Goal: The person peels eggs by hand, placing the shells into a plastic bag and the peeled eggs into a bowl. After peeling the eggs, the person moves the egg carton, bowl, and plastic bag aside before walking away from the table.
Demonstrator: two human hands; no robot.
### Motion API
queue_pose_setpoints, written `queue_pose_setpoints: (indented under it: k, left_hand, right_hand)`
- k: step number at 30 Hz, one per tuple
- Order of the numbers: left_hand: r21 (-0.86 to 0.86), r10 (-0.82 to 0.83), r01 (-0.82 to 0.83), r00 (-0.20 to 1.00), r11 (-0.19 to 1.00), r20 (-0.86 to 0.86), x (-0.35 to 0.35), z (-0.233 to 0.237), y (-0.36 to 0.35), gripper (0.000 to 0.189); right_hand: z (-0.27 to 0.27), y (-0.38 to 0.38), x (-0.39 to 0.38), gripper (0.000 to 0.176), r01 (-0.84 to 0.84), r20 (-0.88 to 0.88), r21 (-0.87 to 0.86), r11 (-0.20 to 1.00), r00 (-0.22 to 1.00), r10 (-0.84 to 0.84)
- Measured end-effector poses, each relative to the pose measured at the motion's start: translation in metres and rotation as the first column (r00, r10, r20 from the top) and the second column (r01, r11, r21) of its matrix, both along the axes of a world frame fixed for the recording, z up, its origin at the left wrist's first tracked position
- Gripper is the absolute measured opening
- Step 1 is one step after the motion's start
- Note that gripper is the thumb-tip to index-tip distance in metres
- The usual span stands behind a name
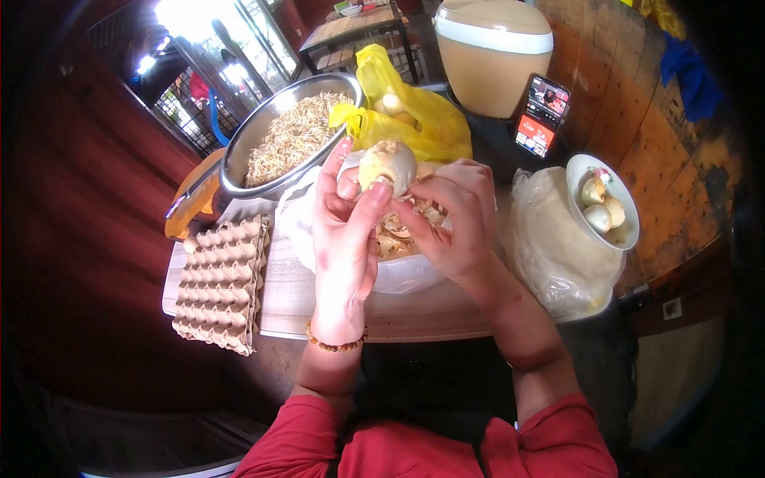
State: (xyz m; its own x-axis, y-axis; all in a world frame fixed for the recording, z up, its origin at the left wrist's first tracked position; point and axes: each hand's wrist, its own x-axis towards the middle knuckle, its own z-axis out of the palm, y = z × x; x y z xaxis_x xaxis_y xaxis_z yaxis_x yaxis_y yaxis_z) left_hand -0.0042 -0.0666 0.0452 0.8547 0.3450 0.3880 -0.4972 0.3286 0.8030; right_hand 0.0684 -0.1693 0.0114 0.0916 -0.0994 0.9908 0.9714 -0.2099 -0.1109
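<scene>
Near the middle of the view, my left hand (348, 215) holds a pale egg (388, 166) between thumb and fingers; its surface is partly yellowish and rough. My right hand (456, 213) touches the egg's right side, with thumb and index finger close together; whether a bit of shell is between them is too small to tell. Under both hands lies a white plastic-lined container (406, 275) with broken shell pieces (394, 237) in it. Behind the egg, a yellow plastic bag (434, 119) holds eggs.
A steel bowl (231, 179) of small dried things stands back left, above an egg tray (219, 287). On the right are a clear bag (558, 247), a bowl (629, 231) with eggs, an upright phone (542, 115) and a lidded bin (490, 72).
</scene>
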Motion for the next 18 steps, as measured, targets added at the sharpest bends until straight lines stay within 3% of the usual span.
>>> queue_pose_setpoints:
  k: [2, 5, 10, 18]
  left_hand:
    - [0.070, 0.029, -0.029, 1.000, 0.997, 0.002, 0.000, 0.000, 0.000, 0.059]
    - [-0.053, -0.017, 0.018, 1.000, 0.998, 0.016, 0.001, 0.002, 0.001, 0.062]
    - [0.059, -0.010, 0.011, 1.000, 0.998, -0.017, -0.001, 0.003, 0.009, 0.066]
    - [0.060, -0.086, 0.088, 0.996, 0.994, -0.034, -0.004, 0.007, 0.018, 0.064]
  right_hand:
    - [0.001, 0.000, -0.001, 0.029, -0.003, 0.000, 0.019, 1.000, 1.000, 0.003]
    - [0.004, -0.003, 0.000, 0.029, -0.022, 0.000, -0.019, 1.000, 1.000, 0.022]
    - [0.005, -0.005, -0.001, 0.029, -0.064, 0.003, -0.069, 0.996, 0.998, 0.065]
    - [0.002, -0.002, 0.000, 0.031, -0.079, 0.030, -0.152, 0.985, 0.996, 0.084]
